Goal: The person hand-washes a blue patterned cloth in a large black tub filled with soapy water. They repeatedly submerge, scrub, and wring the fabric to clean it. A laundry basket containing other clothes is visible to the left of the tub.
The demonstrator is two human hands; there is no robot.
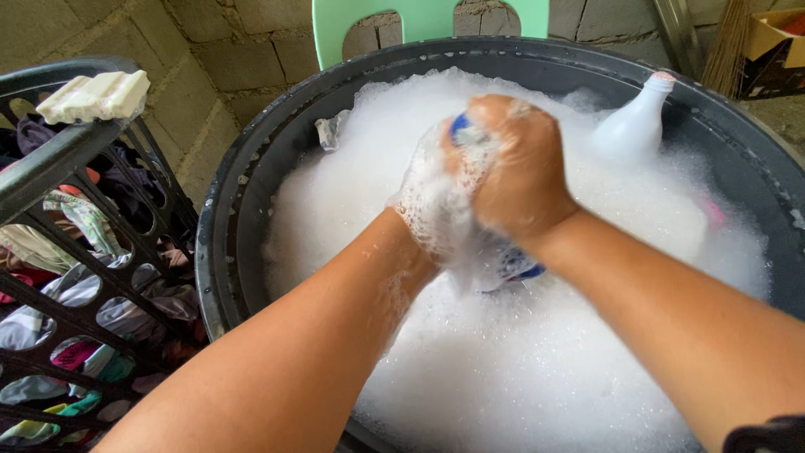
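Fingers of both hands are clamped on a blue-and-white cloth: the left hand, coated in suds, bunches it against the right hand, a grip suited to rubbing fabric on itself. The cloth sits above the foam in the dark tub. The laundry basket stands just beside, within reach. A white bottle leans at the far rim. A soap bar rests on the basket's edge.

Dark grey tub, white suds; blue-and-white cloth; white bottle; cream soap bar; black basket; mint-green chair.
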